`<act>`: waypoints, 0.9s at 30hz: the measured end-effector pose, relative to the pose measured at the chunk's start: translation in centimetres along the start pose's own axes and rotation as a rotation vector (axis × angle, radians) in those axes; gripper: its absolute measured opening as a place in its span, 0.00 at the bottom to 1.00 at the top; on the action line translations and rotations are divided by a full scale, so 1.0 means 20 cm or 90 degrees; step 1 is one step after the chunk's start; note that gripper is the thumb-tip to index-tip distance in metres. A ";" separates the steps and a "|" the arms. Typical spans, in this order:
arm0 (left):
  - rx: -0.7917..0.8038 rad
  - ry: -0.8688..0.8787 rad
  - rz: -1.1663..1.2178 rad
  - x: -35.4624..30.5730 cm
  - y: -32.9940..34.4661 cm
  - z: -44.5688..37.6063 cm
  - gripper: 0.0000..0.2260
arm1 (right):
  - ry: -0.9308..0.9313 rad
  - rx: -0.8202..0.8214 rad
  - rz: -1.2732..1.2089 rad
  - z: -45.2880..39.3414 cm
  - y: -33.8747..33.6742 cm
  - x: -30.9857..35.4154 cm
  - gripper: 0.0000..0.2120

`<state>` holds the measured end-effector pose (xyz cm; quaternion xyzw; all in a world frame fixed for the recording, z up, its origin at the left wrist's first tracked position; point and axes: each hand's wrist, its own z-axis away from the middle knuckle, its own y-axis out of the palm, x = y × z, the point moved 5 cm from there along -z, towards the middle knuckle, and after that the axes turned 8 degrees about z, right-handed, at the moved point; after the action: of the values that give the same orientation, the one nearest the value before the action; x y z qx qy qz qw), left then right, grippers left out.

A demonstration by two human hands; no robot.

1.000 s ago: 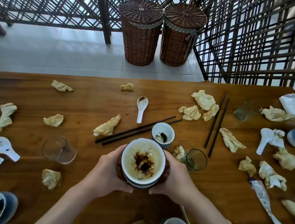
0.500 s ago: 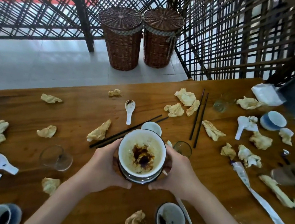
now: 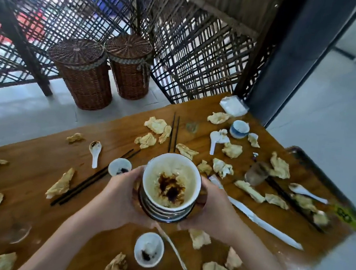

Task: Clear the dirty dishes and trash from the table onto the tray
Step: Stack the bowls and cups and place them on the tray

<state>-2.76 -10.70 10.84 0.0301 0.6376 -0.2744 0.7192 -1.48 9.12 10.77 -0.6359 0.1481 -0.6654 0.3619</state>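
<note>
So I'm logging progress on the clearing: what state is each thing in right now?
Stack of white bowls: sauce-stained, lifted off the table in a two-handed grip.
Left hand: curled round the stack.
Right hand: curled round the stack.
Dark tray: at the table's right end, holding napkins and a white spoon.
Two wicker baskets: lids on.

Two lidded wicker baskets (image 3: 103, 74) stand on pale floor tiles (image 3: 332, 113) before a dark lattice screen (image 3: 185, 34).

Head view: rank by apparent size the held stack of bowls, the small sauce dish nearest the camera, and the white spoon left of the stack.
1. stack of bowls, largest, though raised toward the camera.
2. sauce dish.
3. white spoon, smallest.
</note>
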 end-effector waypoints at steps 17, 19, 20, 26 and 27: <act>0.043 0.090 -0.066 -0.64 1.17 -0.57 0.41 | 0.059 -0.072 0.018 0.48 -1.04 -0.83 0.42; 0.056 0.100 -0.060 -0.67 1.32 -0.64 0.42 | 0.065 -0.076 0.028 0.51 -1.15 -0.95 0.43; 0.060 0.100 -0.058 -0.69 1.38 -0.68 0.43 | 0.072 -0.074 0.031 0.53 -1.19 -1.01 0.43; 0.079 0.074 -0.066 -0.76 1.74 -0.96 0.43 | 0.102 -0.071 0.026 0.57 -1.46 -1.36 0.44; 0.081 0.071 -0.068 -0.77 1.79 -1.01 0.40 | 0.105 -0.067 0.025 0.57 -1.50 -1.41 0.43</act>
<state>-6.06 33.07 10.59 0.0570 0.6587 -0.3499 0.6637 -1.46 51.84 11.33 -0.5939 0.2250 -0.6995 0.3276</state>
